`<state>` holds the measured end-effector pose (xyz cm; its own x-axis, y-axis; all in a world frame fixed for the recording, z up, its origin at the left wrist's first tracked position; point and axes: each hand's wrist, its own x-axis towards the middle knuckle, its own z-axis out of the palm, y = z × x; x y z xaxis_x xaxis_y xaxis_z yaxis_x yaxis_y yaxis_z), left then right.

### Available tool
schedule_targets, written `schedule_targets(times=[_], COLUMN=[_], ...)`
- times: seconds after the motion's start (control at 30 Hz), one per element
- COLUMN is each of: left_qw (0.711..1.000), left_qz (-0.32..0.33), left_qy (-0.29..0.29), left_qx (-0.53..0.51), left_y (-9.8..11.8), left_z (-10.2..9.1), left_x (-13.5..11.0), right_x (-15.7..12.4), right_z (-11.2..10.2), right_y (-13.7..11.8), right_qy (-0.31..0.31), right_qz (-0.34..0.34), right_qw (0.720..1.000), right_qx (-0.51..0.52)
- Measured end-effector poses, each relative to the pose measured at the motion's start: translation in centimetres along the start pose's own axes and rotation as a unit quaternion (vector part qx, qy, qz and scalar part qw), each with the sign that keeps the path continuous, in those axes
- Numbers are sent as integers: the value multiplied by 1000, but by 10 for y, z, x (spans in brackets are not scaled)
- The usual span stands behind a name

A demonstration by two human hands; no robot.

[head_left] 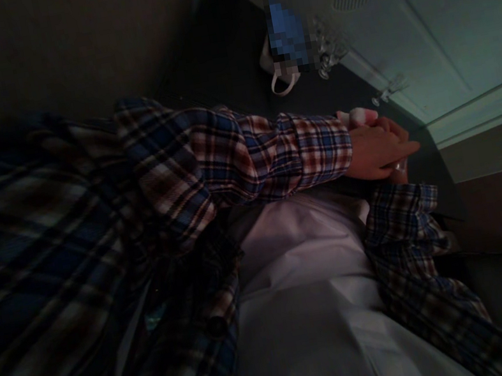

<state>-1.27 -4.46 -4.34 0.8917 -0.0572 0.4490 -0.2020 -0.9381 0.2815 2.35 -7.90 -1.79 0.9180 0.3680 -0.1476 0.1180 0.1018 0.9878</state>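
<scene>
My left hand (375, 152) reaches across from the left in a plaid cuff, its back turned up and one finger pointing right. It lies over my right hand (403, 176), which is largely hidden behind it. Between the two hands glints a small clear, shiny thing (400, 167), perhaps glass; its shape is too dark to make out. Just beyond the left wrist is a pink and white thing (362, 115), partly covered by the cuff and hand. Farther back, a small clear stemmed glass (389, 89) is on the dark tabletop (225, 43).
Several clear glasses (327, 45) cluster at the back, beside a blurred-out blue thing (286, 32) and a white handled container (284, 78). A pale panelled surface (435, 19) with a heart-shaped relief borders the table. The scene is dim and tilted.
</scene>
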Motion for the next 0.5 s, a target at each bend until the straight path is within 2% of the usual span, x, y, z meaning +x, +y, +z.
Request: schedule_targets(times=[0.13,0.3,0.5], left_qw=[1000,1000,1000], left_qz=[3,0,-10], left_qy=[3,-2,-2], left_qx=[0,-3,13], left_y=[-1,1,1], left_z=[0,-1,0], left_x=[1,0,0], right_x=[-3,-2,-3], right_z=[-10,-12,-16], right_y=[-6,-13,-10], right_qy=[-28,-51,-61], right_qz=[14,53,23], right_qw=[997,988,991], right_qx=[-70,-134,-116])
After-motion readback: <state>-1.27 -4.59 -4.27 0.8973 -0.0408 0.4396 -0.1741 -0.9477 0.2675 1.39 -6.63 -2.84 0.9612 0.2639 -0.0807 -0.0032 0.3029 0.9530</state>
